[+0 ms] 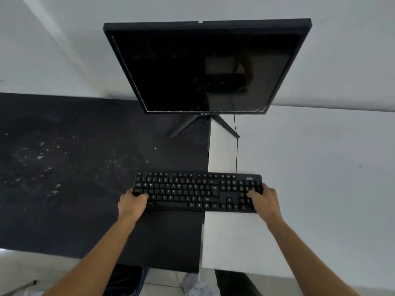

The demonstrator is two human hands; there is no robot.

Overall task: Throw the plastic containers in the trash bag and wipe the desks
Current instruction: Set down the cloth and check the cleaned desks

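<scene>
A black keyboard (192, 192) lies across the seam between a black desk (64, 189) on the left and a white desk (320, 178) on the right. My left hand (131, 205) grips the keyboard's left end, fingers curled over the edge. My right hand (264, 199) grips its right end over the number pad. The black desk carries pale smudges and crumbs on its left half. No plastic container, trash bag or cloth is in view.
A black monitor (205, 67), switched off, stands on a splayed foot (203, 127) behind the keyboard, against a white wall. A thin black cable (236, 150) runs from the monitor down to the keyboard. Below the desks' front edge there is tiled floor and dark trousers.
</scene>
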